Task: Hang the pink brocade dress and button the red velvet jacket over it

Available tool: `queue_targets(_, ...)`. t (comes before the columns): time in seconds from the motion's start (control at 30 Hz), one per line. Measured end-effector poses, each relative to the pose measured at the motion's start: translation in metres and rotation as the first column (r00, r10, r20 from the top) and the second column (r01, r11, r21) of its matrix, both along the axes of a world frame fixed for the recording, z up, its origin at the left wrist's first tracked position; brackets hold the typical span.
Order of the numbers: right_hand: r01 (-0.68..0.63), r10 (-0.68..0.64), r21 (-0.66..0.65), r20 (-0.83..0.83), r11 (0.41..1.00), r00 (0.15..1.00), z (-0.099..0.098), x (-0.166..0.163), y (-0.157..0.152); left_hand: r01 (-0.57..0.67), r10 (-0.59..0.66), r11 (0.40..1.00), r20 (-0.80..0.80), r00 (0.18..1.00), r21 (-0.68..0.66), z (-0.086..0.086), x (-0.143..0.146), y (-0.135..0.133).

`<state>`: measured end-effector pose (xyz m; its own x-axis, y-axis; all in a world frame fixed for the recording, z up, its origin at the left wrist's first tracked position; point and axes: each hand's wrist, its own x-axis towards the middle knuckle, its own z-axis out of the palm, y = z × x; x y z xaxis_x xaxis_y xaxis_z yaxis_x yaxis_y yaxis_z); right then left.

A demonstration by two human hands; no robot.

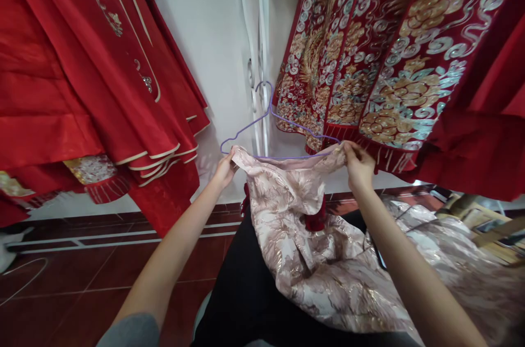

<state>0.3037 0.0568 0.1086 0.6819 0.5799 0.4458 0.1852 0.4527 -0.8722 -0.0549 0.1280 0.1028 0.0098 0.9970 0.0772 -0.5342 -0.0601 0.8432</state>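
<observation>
A pale pink brocade garment (303,227) with a gold pattern hangs down over my lap from a thin purple wire hanger (270,117). My left hand (225,168) pinches the garment's left shoulder at the hanger's left end. My right hand (357,164) is closed on the right shoulder at the hanger's right end. The hanger's hook points up in front of the white wall (213,35). A dark red piece (315,220) shows inside the garment's folds.
Red robes with cream trim (94,79) hang at the left. A red skirt embroidered in gold and teal (389,46) hangs at the right. White cords (262,35) run down the wall. More pale fabric (451,259) lies at the right above the dark red tile floor (74,281).
</observation>
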Motion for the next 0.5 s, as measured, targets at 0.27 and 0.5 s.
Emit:
queue_targets(0.27,0.103,-0.088,0.005,0.557,0.995,0.826,0.058,-0.039,0.007,0.062,-0.059,0.995,0.037,0.998,-0.078,-0.004,0.009,-0.007)
queue_targets(0.5,0.118,0.093,-0.209,0.782,0.971,0.616,0.067,-0.047,0.023,0.118,-0.118,0.993,-0.003,0.993,-0.022,0.009,-0.009,-0.019)
